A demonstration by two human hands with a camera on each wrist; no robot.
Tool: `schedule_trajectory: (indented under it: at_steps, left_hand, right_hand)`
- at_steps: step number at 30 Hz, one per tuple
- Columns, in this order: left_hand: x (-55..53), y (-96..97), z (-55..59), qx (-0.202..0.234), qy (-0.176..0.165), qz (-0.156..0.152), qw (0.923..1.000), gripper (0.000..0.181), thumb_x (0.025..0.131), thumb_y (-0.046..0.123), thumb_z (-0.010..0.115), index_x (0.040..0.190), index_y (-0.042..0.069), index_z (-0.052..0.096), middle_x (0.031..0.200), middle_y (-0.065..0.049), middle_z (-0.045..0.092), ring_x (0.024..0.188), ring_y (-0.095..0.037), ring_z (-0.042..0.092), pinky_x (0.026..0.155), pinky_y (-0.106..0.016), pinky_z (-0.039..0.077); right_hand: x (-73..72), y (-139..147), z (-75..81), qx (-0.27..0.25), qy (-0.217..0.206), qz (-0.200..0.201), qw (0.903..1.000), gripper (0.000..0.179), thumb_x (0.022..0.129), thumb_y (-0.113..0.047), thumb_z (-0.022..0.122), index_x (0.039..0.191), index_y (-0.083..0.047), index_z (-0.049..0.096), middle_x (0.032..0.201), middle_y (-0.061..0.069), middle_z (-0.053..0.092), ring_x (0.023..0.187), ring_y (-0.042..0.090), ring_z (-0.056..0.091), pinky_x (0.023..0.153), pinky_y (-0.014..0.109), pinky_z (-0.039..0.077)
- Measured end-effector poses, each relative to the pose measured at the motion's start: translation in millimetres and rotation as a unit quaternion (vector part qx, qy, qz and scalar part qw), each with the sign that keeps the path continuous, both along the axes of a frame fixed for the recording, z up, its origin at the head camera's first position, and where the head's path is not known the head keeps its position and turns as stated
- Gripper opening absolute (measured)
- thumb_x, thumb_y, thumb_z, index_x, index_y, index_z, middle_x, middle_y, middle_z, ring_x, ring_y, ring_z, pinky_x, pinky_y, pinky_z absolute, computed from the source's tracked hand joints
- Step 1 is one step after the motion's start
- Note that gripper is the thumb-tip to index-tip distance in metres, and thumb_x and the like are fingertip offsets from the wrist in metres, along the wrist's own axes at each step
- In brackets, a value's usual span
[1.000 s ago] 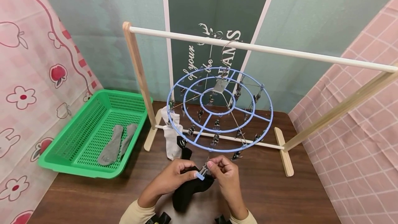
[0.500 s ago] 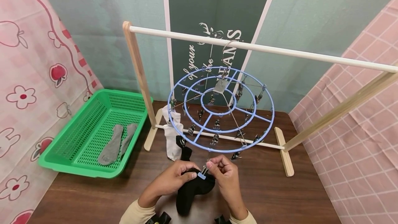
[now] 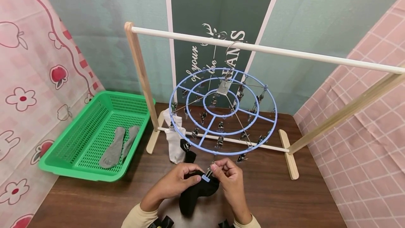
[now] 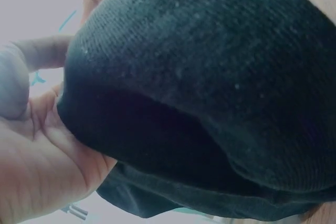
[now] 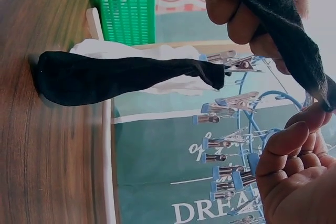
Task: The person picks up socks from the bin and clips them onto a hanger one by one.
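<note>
My left hand (image 3: 177,183) holds a black sock (image 3: 190,200) by its cuff, thumb on top, while the toe part droops over the table. In the left wrist view the sock's cuff (image 4: 199,40) fills most of the picture. A metal clip (image 3: 206,177) with a blue tip lies over the cuff. My right hand (image 3: 230,182) pinches the clip's upper end between thumb and fingers. Just above hangs the round blue clip hanger (image 3: 226,153). Another black sock (image 5: 110,77) hangs from a clip, in front of white socks (image 3: 175,145).
A white rail (image 3: 284,54) on a wooden stand (image 3: 142,76) carries the hanger, with several clips dangling. At left a green basket (image 3: 76,174) holds grey socks (image 3: 114,149). Patterned cloths surround the brown table (image 3: 272,200).
The black sock in my left hand and the blue-tipped clip have shifted slightly right. The clip now sits over the cuff, away from my left thumb. The hanger sways a little.
</note>
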State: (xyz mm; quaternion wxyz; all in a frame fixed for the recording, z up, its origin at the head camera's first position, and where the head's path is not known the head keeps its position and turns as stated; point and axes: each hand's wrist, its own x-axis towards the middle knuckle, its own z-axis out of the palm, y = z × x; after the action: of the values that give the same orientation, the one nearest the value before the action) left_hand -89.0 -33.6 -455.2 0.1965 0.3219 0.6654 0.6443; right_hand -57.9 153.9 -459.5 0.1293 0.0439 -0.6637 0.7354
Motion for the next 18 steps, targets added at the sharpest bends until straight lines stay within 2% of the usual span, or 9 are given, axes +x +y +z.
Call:
schedule_trajectory:
  at_steps: [8,18]
  left_hand:
    - [-1.1,1.3,-2.3,-0.002,0.011,0.012,0.9999,0.020,0.095,0.002,0.056,0.111,-0.007,0.063,0.106,-0.016,0.066,0.095,-0.005,0.058,0.083,-0.023,0.048]
    - [-2.7,-1.1,-0.3,-0.011,0.011,0.007,0.9999,0.017,0.098,0.009,0.055,0.106,-0.004,0.064,0.097,-0.009,0.066,0.087,-0.006,0.056,0.079,-0.022,0.046]
  right_hand:
    - [0.6,0.3,-0.4,0.006,0.004,0.008,0.9999,0.005,0.085,0.013,0.061,0.085,0.010,0.057,0.069,-0.004,0.063,0.058,0.003,0.054,0.052,0.015,0.044]
    - [-0.5,-0.8,0.4,0.009,0.009,0.009,0.9999,0.006,0.085,0.011,0.063,0.085,0.013,0.056,0.069,-0.005,0.062,0.059,0.002,0.053,0.052,0.014,0.044]
